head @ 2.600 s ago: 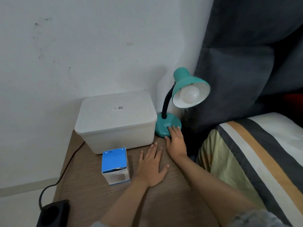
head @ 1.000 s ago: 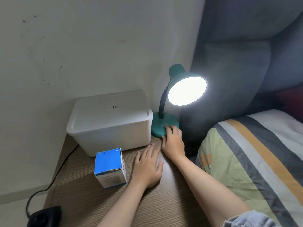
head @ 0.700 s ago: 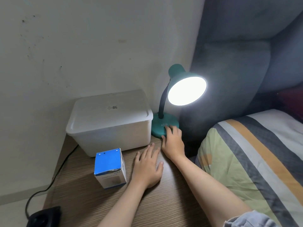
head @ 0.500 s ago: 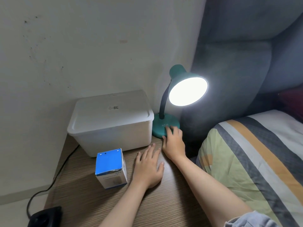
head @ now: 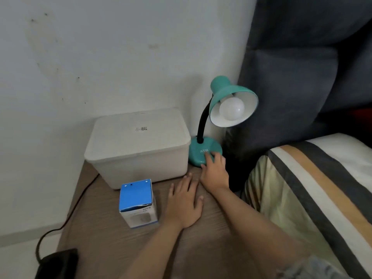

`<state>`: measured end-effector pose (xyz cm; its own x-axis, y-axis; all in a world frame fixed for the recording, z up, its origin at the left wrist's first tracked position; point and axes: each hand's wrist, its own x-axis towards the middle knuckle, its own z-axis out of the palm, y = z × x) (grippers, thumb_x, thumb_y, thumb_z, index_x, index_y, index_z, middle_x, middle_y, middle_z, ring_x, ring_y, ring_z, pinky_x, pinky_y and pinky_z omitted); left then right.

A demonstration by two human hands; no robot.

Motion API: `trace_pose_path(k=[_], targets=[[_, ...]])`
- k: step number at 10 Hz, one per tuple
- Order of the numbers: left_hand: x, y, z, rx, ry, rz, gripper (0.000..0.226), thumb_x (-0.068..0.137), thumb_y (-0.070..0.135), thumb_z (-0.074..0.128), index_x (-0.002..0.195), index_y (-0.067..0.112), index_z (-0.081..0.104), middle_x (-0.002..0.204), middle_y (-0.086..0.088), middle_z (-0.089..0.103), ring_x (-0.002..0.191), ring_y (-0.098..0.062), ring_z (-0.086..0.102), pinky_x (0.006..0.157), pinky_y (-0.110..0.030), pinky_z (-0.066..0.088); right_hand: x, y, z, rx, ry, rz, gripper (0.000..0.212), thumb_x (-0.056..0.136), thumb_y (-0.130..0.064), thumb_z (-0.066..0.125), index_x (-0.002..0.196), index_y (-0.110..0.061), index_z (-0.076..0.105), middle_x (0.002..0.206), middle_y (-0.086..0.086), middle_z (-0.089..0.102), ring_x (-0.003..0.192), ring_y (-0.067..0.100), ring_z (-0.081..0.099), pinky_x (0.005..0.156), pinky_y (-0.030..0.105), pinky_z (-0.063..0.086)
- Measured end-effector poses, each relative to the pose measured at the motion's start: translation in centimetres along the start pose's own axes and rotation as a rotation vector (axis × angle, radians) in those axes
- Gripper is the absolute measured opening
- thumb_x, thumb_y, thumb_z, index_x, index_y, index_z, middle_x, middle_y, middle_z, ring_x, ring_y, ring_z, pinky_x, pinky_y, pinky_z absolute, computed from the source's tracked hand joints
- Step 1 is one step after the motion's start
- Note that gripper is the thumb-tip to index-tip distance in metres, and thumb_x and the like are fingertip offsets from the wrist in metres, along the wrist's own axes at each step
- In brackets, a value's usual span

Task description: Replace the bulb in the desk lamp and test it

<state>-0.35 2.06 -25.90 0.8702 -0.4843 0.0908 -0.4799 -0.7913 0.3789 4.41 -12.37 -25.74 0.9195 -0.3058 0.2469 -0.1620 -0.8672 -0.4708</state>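
Bulb seated in lamp, unlit. My right hand fingers extended on base, left hand flat on table. Judge: replacement done, switch test under way.

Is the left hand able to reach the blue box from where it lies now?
Probably yes. The left hand lies flat on the table, right beside the blue box, with only bare table between them.

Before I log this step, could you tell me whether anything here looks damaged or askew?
Only the bulb box: its blue top flap has a ragged, torn front edge. The lamp stands upright, bulb seated.
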Motion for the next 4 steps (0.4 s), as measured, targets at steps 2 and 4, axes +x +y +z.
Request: trace_pose_path(k=[2, 4], targets=[[-0.1, 0.2, -0.4, -0.001, -0.056, -0.012, 0.056, 0.092, 0.043, 0.032, 0.143, 0.025, 0.020, 0.157, 0.002, 0.008, 0.144, -0.015, 0.006, 0.115, -0.048, 0.005, -0.4, 0.1, -0.5, 0.144, -0.028, 0.025, 0.053, 0.091, -0.015, 0.051, 0.141, -0.007, 0.037, 0.144, 0.014, 0.039, 0.140, 0.030, 0.026, 0.116, 0.039, 0.026], [1.9, 1.1, -3.6, -0.055, -0.387, -0.092, 0.062, 0.091, 0.034, 0.045, 0.144, 0.014, 0.020, 0.157, -0.007, 0.005, 0.144, -0.026, 0.008, 0.117, -0.046, 0.012, -3.1, -0.8, -2.4, 0.451, -0.061, 0.181, 0.055, 0.092, -0.012, 0.052, 0.143, -0.005, 0.035, 0.151, 0.015, 0.034, 0.142, 0.026, 0.028, 0.114, 0.025, 0.018]])
